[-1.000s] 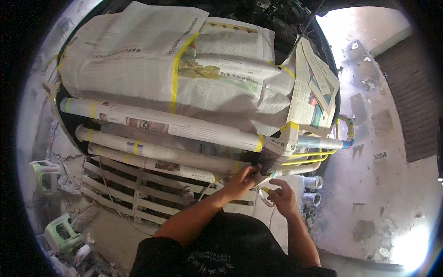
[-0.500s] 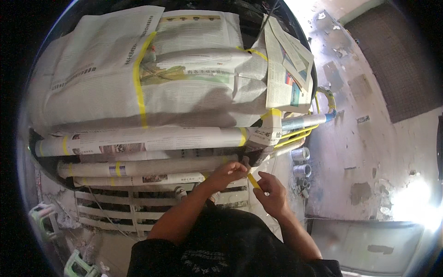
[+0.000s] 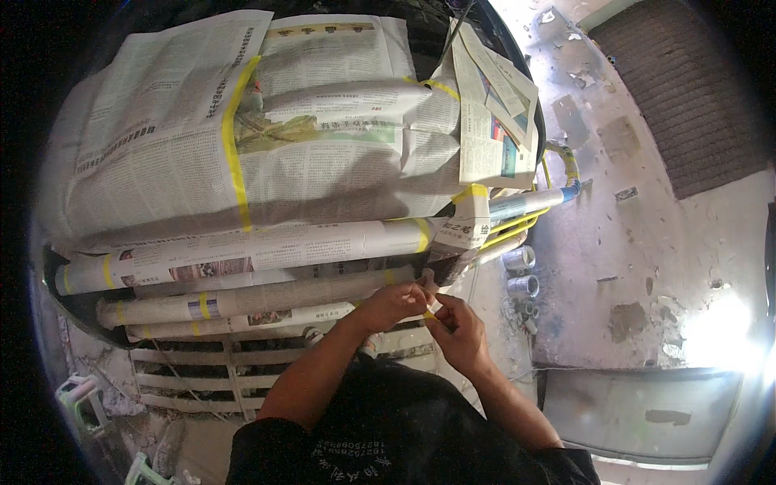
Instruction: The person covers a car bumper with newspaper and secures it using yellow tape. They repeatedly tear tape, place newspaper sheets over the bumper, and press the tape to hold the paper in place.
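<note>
While sheets of newspaper point(image 3: 242, 145) lay taped over the big rounded object at the left, bound with yellow tape strips point(image 3: 234, 153), paper-wrapped bars point(image 3: 242, 250) ran beneath them. At centre the left hand point(image 3: 396, 305) pinched a small piece of yellow tape point(image 3: 434, 309) just below the bars' ends, and the right hand point(image 3: 461, 327) gripped its other end, fingers touching. Off right, small metal cans point(image 3: 521, 271) stood on the stained concrete floor point(image 3: 638, 267).

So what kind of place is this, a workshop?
Probably a vehicle paint or body shop: newspaper held down with yellow tape masks a large body, and the concrete floor is paint-stained.
</note>
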The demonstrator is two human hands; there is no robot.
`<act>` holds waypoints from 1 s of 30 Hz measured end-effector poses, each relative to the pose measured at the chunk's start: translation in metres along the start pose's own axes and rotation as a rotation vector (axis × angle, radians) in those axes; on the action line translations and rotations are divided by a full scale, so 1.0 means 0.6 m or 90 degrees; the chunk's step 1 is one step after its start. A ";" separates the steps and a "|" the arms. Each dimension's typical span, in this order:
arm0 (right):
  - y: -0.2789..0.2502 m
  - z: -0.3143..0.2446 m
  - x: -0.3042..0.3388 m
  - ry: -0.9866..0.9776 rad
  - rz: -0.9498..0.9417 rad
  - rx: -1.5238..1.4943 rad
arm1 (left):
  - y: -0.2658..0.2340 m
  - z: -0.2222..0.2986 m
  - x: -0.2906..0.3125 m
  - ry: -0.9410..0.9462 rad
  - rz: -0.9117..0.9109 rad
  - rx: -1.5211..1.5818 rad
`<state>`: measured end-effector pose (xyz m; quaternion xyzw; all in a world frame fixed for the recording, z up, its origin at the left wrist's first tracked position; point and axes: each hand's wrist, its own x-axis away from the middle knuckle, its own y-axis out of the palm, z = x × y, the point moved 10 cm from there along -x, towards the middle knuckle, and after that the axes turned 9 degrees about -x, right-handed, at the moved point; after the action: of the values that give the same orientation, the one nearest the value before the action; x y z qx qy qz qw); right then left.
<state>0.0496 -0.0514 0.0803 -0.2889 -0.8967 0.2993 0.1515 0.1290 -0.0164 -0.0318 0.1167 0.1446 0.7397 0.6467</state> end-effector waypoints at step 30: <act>-0.028 -0.121 0.049 -0.428 -0.220 0.079 | -0.113 -0.050 -0.029 -0.040 0.534 -0.368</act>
<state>0.0517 -0.0116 0.1499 -0.0093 -0.9120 0.4010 -0.0857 0.1834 -0.0271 -0.0844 0.0033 -0.1444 0.9416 0.3041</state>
